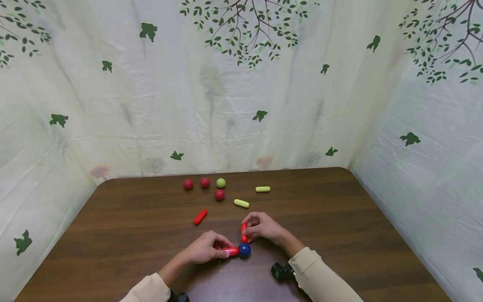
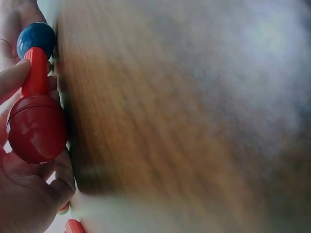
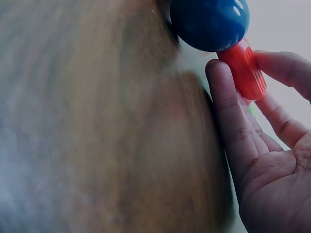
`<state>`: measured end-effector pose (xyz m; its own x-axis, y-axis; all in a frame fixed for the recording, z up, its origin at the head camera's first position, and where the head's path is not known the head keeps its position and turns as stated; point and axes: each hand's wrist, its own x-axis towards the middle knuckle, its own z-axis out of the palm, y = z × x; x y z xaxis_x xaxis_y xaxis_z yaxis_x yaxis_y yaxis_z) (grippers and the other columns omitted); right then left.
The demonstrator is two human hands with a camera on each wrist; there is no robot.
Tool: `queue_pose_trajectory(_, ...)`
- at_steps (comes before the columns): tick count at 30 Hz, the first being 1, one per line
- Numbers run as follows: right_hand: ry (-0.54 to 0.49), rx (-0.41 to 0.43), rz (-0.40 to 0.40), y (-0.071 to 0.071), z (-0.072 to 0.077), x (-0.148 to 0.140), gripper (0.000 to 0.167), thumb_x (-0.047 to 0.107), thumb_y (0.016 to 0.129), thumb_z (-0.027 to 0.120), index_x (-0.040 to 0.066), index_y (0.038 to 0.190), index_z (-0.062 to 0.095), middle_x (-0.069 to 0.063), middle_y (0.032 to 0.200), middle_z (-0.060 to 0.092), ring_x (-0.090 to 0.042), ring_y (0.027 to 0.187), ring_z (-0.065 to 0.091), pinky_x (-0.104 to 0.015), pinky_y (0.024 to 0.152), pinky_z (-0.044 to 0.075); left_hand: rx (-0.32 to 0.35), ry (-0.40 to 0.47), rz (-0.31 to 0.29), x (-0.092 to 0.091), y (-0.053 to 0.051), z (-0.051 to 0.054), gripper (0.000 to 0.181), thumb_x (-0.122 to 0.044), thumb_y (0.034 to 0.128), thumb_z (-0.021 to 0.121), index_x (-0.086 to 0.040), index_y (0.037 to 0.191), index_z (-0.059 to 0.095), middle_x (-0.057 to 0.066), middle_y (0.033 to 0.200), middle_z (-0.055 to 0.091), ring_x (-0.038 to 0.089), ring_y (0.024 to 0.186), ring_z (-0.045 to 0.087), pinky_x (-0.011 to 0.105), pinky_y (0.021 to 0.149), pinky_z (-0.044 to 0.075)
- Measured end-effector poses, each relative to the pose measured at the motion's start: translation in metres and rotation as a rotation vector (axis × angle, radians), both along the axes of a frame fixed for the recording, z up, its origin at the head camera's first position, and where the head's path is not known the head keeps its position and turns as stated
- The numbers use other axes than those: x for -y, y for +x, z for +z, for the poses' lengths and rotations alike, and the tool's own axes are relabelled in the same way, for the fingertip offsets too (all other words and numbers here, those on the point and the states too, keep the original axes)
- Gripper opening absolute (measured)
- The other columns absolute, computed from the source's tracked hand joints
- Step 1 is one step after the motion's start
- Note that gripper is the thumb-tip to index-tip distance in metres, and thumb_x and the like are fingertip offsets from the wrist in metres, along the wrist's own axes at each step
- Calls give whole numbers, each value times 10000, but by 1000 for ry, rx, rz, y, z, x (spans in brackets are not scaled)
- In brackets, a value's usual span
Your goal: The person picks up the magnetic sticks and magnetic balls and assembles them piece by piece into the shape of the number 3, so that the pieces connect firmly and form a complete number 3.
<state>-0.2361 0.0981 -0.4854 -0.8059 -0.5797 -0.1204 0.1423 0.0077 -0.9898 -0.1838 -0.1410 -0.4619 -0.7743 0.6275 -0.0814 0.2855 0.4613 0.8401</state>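
A glossy blue ball (image 1: 244, 250) joins two short red sticks near the front of the table. My left hand (image 1: 206, 247) pinches one red stick (image 1: 230, 251), which points left from the ball. In the left wrist view, a dark red ball (image 2: 38, 130) sits on that stick's other end, within the hand's curve; the head view hides it. My right hand (image 1: 264, 228) grips the second red stick (image 3: 245, 73) between thumb and fingers, at the far side of the blue ball. Part of this stick is covered by the fingers.
Further back on the table (image 1: 132, 235) lie dark red balls (image 1: 205, 182), a green ball (image 1: 220, 183), two yellow-green sticks (image 1: 241, 203) and a loose red stick (image 1: 200, 217). White leaf-patterned curtains (image 1: 226, 138) surround the table's back and sides.
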Motion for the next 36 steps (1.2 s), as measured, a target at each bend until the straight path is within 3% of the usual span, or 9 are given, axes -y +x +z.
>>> queue_pose_trajectory(9,3,-6,5,1,0,0,234,-107,867,626,-131,1083,538,-90,845,645,-180,710,649,-355,666,574,29,7,3,0,0,2,142,-87,874,738,-57,1012,753,-37,732,604,76,550,478,216,513,403)
queue_pose_trajectory(36,33,-19,39,-3,3,3,220,-81,873,647,-123,1064,546,-77,821,648,-169,696,644,-326,608,566,47,-4,3,0,-2,5,139,-76,878,730,-33,1010,742,-34,736,611,64,548,479,205,517,402)
